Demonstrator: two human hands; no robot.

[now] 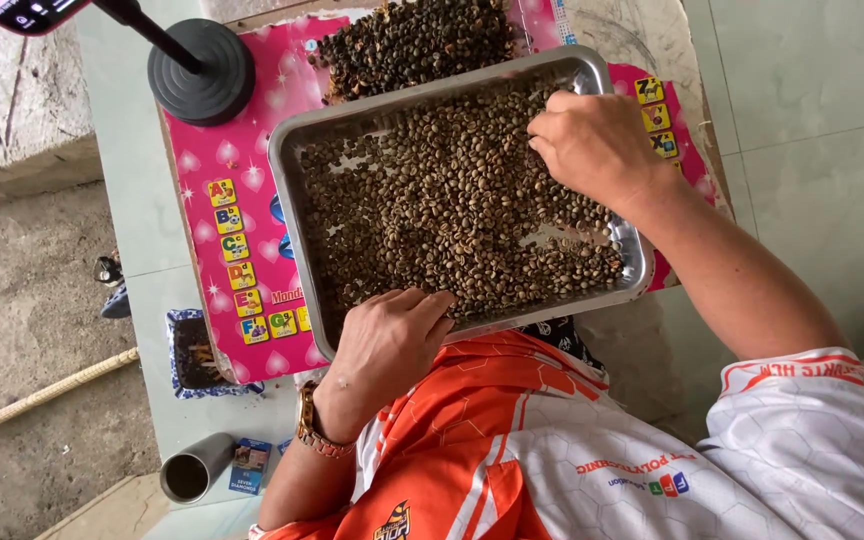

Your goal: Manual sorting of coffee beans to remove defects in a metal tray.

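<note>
Tray [607,290]: a rectangular metal tray is being kept on the pink mat, tilted across the middle of the view, its near edge just beside the orange-and-white shirt.
Beans in tray [452,205]: pale brown-green beans are being spread over nearly the whole tray floor, with bare metal showing in small patches.
Left hand [389,343]: it is being rested on the tray's near rim, fingers curled loosely over the edge and touching the beans; whether anything is being pinched cannot be told.
Right hand [592,145]: it is being held over the tray's far right corner, fingers bunched downward into the beans; whether a bean is being gripped cannot be told.
Dark pile [412,42]: a heap of darker beans is being kept on the mat, just beyond the tray's far edge.
Mat [232,150]: a pink sheet with coloured letter squares is being used under the tray.
Stand base [202,70]: a round black base is being seated on the mat's far left corner.
Metal cup [195,470]: it is being left on its side, near left, well apart from the tray.
Wristwatch [314,428]: a gold-coloured one is being worn on the left wrist.
</note>
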